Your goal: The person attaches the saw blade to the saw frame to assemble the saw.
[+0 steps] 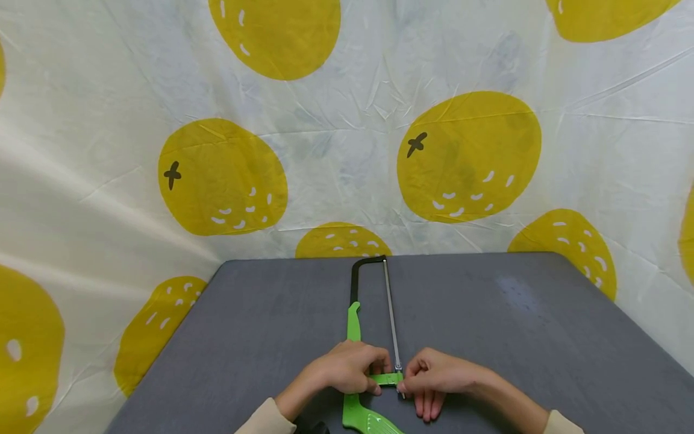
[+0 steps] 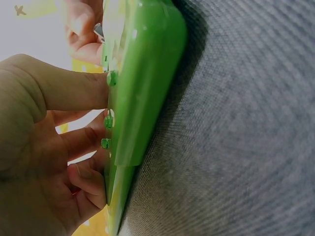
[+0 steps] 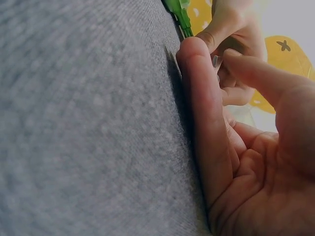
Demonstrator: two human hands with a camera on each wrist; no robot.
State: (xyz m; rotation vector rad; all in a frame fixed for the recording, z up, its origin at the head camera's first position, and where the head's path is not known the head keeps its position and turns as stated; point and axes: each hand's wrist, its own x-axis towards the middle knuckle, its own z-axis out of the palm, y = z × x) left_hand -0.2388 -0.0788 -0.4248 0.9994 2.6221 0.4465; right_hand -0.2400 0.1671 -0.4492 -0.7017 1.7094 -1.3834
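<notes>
A hacksaw with a bright green handle and a black front frame (image 1: 355,283) lies on the grey table, its far end pointing away from me. Its thin blade (image 1: 390,307) runs along the right side. My left hand (image 1: 355,366) reaches over the green body and grips it at the short green crosspiece (image 1: 385,379). The left wrist view shows the thumb pressed against the green handle (image 2: 147,83). At the blade's near end, my right hand (image 1: 441,374) pinches a small metal piece (image 3: 216,61) between thumb and forefinger. Fingertips partly hide that piece.
The grey table (image 1: 271,313) has rounded far corners and a pale smudge (image 1: 517,293) at the right. Behind it and at the sides hangs a white cloth (image 1: 336,169) with yellow fruit prints. A small dark object (image 1: 320,428) shows at the bottom edge.
</notes>
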